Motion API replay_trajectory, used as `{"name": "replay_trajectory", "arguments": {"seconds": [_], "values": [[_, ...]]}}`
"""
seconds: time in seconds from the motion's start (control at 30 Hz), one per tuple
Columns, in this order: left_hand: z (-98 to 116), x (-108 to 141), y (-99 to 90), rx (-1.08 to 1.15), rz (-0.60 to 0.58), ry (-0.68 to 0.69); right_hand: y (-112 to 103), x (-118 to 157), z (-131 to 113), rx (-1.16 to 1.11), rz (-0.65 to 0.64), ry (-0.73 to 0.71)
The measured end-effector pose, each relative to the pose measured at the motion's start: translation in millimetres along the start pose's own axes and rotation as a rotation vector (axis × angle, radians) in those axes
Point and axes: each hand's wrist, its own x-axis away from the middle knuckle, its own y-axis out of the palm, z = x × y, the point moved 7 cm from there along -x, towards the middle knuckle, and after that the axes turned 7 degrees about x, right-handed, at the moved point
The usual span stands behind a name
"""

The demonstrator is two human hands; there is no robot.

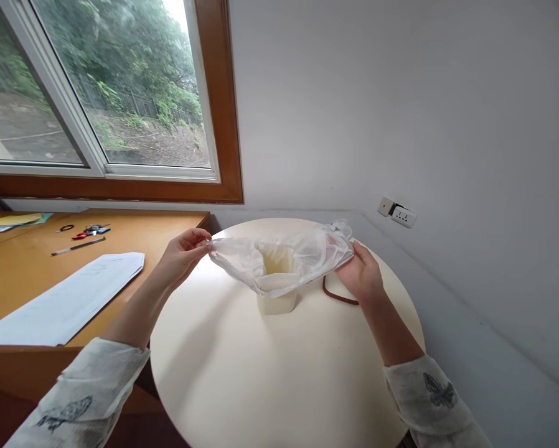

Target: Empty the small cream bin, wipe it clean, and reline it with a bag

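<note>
A thin white plastic bag (233,256) is stretched sideways over a small cream bin (276,304) on the round table. My left hand (186,250) pinches the bag's left end between thumb and fingers. At the other end my right hand (362,274) grips the bunched plastic, its fingers partly hidden under the bag. The middle of the bag dips into the bin's opening, and its edge hangs over the front. Only the lower front of the bin shows below the plastic.
A brown cord-like loop (338,297) lies on the round cream table (279,379) by my right hand. On the wooden desk (167,227) at left are papers (69,298), a pen (78,246) and keys (93,231). A wall socket (404,216) is at right.
</note>
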Motion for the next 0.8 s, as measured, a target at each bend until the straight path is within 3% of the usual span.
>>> {"name": "replay_trajectory", "arguments": {"seconds": [0.07, 0.27, 0.37, 0.5, 0.63, 0.8], "values": [[-0.7, -2.0, 2.8, -0.040, 0.008, 0.012, -2.6, -6.6, 4.5, 0.003, 0.035, 0.027], [-25.2, -27.6, -0.9, 0.073, 0.202, -0.014, -12.0, -40.8, 43.8, 0.046, 0.143, 0.246], [-29.1, -34.2, 4.2, 0.083, 0.227, 0.023, -7.7, -53.0, 49.2, 0.079, 0.164, 0.222], [-14.6, -26.4, 11.1, 0.067, 0.248, 0.131, 2.3, -56.6, 31.4, 0.085, 0.170, 0.110], [7.7, -6.3, 7.0, -0.120, 0.244, 0.264, 6.2, -45.6, 2.5, 0.079, 0.092, -0.024], [14.5, 20.0, -20.3, -0.437, 0.240, 0.257, -22.7, -15.4, -10.6, 0.101, 0.050, -0.050]]}}
